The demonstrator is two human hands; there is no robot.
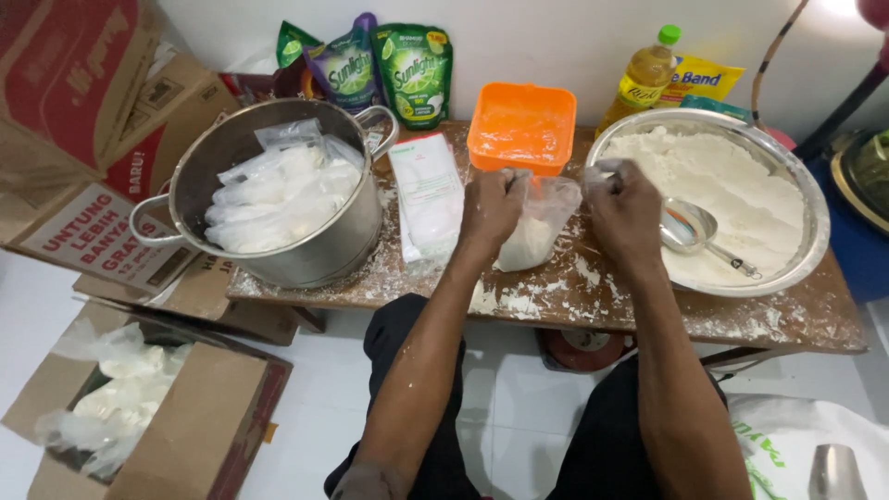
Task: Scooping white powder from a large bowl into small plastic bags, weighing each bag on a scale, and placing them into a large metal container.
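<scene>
Left hand: the left hand (493, 206) is clenched on the left side of the mouth of a small clear plastic bag partly filled with white flour (535, 227), pinching the film.
Right hand: the right hand (622, 206) grips the bag's right edge near its top, fingers curled over the film.
Bag: it stands on the flour-dusted brown wooden table (796, 319), near the middle, between the two hands, its flour settled in the lower half.
Step in hand: judged from the grip, the filled bag is being gathered at the mouth for closing.
Next move calls for: both pinches holding the film taut and the bag kept upright so the flour stays down.
To the right: a wide round metal tray heaped with white flour (787, 176), with a shiny metal scoop (693, 229) lying in it just beside the right hand.
Far side: an orange square plastic container (521, 125), a yellow bottle of cooking oil (642, 81) and green refill pouches (414, 69).
To the left: a flat white packet (426, 190), then a large steel pot holding filled clear bags (278, 190).
In the way: the scoop handle and tray rim crowd the right wrist; loose flour on the table could make the bag slide.
Floor, near left: an open cardboard box with more filled bags (139, 398).
</scene>
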